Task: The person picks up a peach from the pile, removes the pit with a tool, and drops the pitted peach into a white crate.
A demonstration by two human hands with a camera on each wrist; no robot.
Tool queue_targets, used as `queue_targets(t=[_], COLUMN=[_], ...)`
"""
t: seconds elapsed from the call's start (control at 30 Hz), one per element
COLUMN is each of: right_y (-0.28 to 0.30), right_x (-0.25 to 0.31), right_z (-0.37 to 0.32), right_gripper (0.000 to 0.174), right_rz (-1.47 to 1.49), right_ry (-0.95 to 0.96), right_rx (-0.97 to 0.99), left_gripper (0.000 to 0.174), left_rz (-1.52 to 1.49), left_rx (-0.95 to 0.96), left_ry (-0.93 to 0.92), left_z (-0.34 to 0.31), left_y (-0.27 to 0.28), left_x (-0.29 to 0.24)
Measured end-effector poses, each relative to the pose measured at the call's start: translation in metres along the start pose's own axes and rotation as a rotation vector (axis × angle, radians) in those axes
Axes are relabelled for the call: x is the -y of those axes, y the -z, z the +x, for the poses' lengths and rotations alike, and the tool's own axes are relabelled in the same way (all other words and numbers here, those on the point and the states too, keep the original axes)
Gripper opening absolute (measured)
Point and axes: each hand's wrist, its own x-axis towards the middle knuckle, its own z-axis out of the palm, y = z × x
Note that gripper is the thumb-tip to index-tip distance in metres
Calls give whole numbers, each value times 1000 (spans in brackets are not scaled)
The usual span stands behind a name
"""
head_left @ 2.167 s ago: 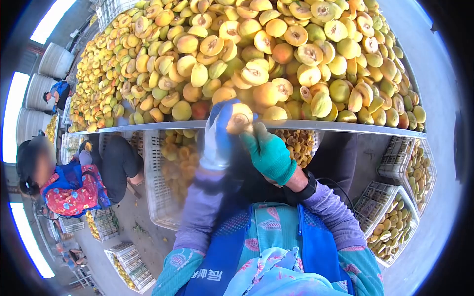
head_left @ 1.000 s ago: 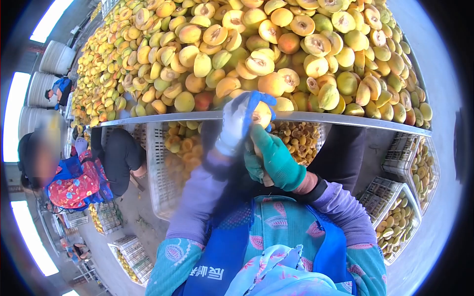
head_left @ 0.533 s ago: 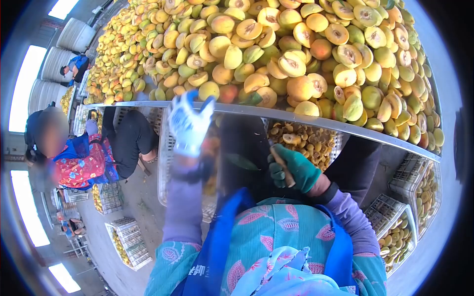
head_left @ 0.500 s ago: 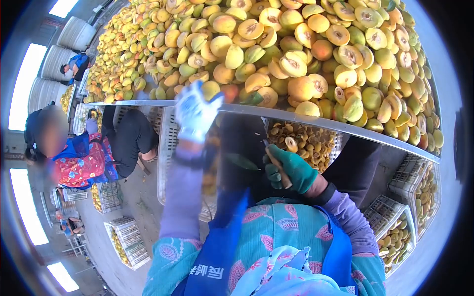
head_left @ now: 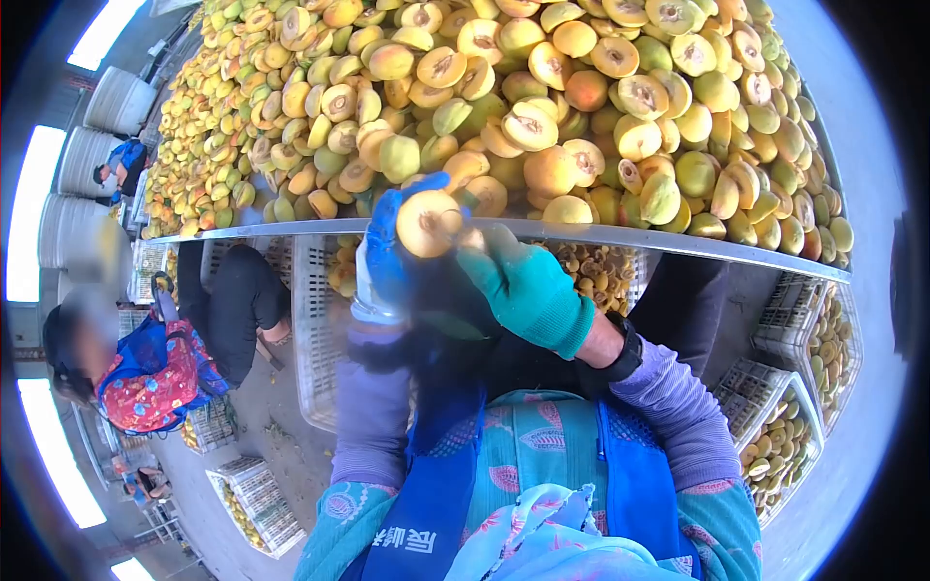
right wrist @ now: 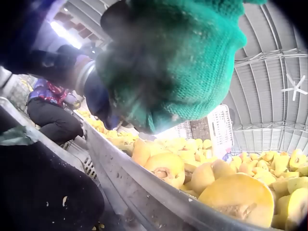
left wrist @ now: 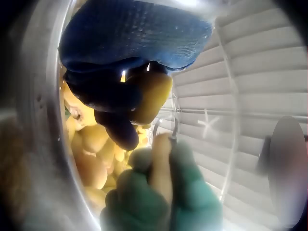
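Observation:
In a blue and white glove, the left hand (head_left: 386, 257) holds a halved yellow fruit (head_left: 423, 224), cut face up, just over the metal table edge (head_left: 320, 228). The green-gloved right hand (head_left: 531, 290) is close to the fruit's right side. From the left wrist, the right hand (left wrist: 159, 192) grips a wooden handle (left wrist: 161, 168) with a thin curved metal tip pointing at the fruit (left wrist: 156, 96) in the left hand's fingers (left wrist: 120, 91). In the right wrist view the green glove (right wrist: 168, 67) hides the tool.
A heap of halved fruit (head_left: 542, 126) covers the table. Below its edge are a white crate (head_left: 315, 339) at left and small brown-orange pieces (head_left: 591, 266) between the legs. Filled crates (head_left: 775, 426) stand at right. A person in a red floral top (head_left: 155, 382) sits at left.
The left hand, empty half a second ago at the table edge, now holds a fruit half. The right hand has risen and moved left toward it with the tool.

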Motion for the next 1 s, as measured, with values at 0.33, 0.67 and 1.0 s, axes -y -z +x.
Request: queue_targets(t=[0.33, 0.67, 1.0], right_y=[-5, -9, -31], right_x=[-4, -17, -11], right_z=[-3, -10, -20], right_gripper=[30, 34, 34], right_rz=[136, 411, 313], right_ry=[-135, -347, -223], right_rx=[-16, 78, -181], left_gripper=[27, 25, 33], left_rz=[341, 232, 262], left_rx=[102, -34, -186], left_ry=[-251, -357, -387], left_z=[-1, -9, -11], left_y=[-15, -38, -53], left_x=[-3, 6, 4])
